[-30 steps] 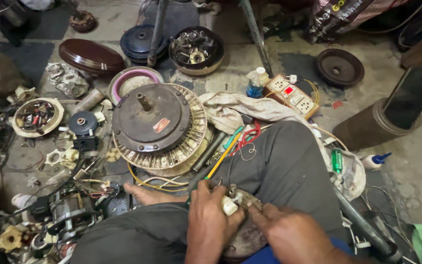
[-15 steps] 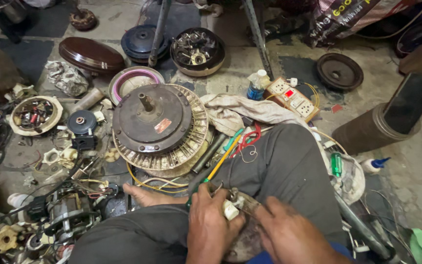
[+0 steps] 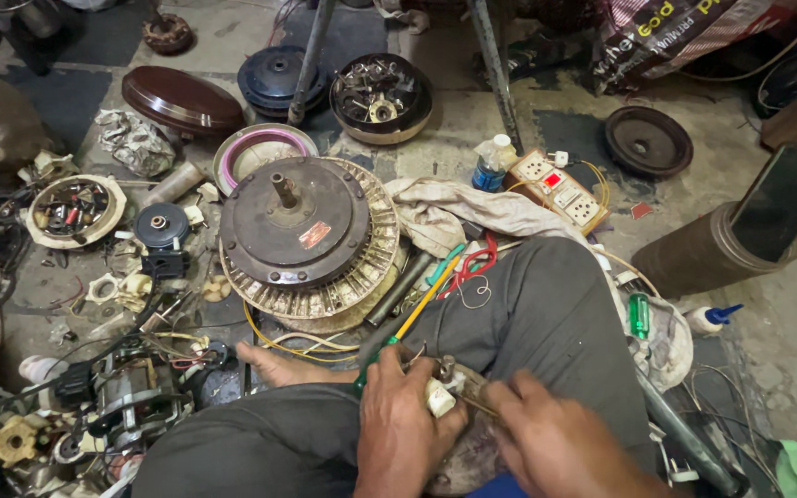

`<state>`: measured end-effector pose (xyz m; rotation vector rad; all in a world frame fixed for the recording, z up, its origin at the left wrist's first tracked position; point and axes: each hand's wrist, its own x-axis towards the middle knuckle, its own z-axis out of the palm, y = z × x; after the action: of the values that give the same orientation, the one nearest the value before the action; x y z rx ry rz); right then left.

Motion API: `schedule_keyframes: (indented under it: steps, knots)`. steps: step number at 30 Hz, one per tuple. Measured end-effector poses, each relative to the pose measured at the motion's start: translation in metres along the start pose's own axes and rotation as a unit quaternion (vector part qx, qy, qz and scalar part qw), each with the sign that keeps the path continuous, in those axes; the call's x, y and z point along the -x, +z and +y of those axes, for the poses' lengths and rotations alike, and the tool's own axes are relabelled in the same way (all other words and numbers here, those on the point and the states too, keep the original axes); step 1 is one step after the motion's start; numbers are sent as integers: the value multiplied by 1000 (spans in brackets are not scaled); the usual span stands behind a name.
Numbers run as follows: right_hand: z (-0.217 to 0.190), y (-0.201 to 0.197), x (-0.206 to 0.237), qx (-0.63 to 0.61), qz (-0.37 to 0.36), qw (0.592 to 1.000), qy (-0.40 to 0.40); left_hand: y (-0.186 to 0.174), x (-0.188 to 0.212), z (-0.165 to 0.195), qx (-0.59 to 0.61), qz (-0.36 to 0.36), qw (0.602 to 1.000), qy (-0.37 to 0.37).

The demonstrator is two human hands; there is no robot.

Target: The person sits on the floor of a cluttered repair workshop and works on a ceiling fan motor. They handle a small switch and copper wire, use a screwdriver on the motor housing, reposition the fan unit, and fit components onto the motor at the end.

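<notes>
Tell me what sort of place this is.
Most likely a floor-level repair workshop for ceiling fans and small motors. A large round fan motor with exposed windings sits by the person's foot, dark round fan covers lie about, and both hands work a small white electrical part over the lap.

Concrete floor (image 3: 786,341) strewn with fan motor (image 3: 302,235)

Left hand (image 3: 408,420) gripping small white part (image 3: 439,398) over lap; right hand (image 3: 546,433) pinching metal tool (image 3: 472,398) against it. Fan motor (image 3: 302,242) lying on floor (image 3: 786,332) ahead.
</notes>
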<state>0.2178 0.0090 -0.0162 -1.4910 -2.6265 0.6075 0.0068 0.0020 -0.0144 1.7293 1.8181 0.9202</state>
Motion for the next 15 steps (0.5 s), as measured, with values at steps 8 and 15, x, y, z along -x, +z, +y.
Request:
schedule_keyframes:
  steps: [8, 15]
  knots:
    - [-10, -23, -8, -53, -175, 974, 135, -2, -1, 3, 8, -11, 1000, -15]
    - [-10, -16, -4, 27, -91, 991, 98, -4, 1, 3, 2, -38, 999, -27]
